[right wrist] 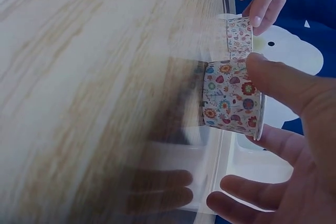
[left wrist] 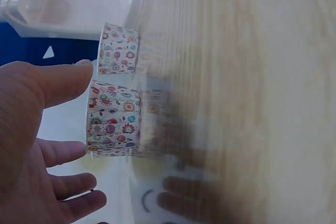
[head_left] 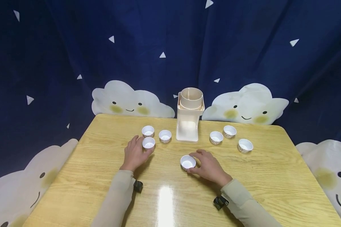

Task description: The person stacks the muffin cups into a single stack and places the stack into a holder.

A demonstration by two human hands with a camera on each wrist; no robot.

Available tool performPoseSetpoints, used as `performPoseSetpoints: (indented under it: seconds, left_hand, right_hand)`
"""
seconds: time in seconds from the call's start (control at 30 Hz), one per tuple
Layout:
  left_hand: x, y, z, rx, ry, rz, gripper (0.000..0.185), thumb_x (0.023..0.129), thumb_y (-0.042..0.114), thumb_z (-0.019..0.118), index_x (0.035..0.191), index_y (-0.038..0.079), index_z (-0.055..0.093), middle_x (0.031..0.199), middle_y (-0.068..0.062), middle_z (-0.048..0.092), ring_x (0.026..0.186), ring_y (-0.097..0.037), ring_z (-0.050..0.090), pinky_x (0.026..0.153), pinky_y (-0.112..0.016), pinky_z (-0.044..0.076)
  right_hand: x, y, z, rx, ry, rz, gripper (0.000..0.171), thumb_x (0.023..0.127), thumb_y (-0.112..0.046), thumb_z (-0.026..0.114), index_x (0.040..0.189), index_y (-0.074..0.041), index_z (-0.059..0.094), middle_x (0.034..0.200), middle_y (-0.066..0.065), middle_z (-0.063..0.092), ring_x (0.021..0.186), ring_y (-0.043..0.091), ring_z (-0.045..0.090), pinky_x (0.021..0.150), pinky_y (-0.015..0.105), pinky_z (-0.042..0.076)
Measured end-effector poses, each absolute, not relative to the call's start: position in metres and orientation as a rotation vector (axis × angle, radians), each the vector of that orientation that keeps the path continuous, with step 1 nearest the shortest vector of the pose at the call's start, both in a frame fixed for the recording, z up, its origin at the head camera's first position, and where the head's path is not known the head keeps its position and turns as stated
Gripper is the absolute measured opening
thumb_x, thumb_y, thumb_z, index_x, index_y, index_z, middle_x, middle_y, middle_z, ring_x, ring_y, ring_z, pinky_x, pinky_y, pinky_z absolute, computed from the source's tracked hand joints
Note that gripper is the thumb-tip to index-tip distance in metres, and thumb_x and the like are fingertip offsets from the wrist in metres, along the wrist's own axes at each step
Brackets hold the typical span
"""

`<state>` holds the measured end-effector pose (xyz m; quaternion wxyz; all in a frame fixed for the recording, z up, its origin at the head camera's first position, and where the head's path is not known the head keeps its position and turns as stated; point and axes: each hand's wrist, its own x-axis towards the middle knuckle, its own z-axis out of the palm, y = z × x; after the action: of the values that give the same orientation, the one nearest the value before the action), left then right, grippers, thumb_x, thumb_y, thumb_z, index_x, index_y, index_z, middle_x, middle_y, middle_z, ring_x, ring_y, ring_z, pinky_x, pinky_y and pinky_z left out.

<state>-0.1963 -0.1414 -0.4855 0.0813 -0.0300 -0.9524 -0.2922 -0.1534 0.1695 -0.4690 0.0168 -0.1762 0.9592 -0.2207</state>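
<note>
Right cup (head_left: 188,162) is pinched by right hand (head_left: 209,166), sides only, likely so its mouth is left clear | at its 10 o'clock, left cup (head_left: 148,143) is pinched likewise by left hand (head_left: 134,154)

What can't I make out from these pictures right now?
Head view: the inside bottom of the beige cylinder, hidden by its near wall.
Head view: the printed details on the three right-side cups, too small to read.
Head view: the upper parts of the left sleeve and right sleeve, cut off by the bottom edge.
Right wrist view: the underside of the cup at the right hand, hidden by its side.
</note>
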Motion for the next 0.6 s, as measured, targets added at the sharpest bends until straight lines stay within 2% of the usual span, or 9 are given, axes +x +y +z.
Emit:
performPoseSetpoints:
  seconds: [0.33,0.6]
  left_hand:
    - [-0.204,-0.14,-0.474,-0.067,-2.95,-0.878,0.07,0.085,0.048,0.071,0.138,0.007,0.052,0.149,-0.023,0.044,0.137,-0.045,0.042,0.103,-0.067,0.04]
    - [-0.201,-0.139,-0.474,-0.028,-2.972,-0.836,0.07,0.084,0.046,0.072,0.136,0.004,0.052,0.143,-0.023,0.049,0.131,-0.044,0.047,0.095,-0.064,0.046]
  right_hand:
    - [-0.156,0.172,-0.463,-0.545,2.979,-0.679,0.063,0.076,-0.041,0.083,0.129,-0.013,0.064,0.138,0.026,0.056,0.123,0.046,0.055,0.097,0.06,0.049]
    - [-0.155,0.17,-0.466,-0.536,2.956,-0.683,0.063,0.076,-0.042,0.083,0.129,-0.014,0.064,0.138,0.027,0.055,0.124,0.047,0.055,0.099,0.06,0.048]
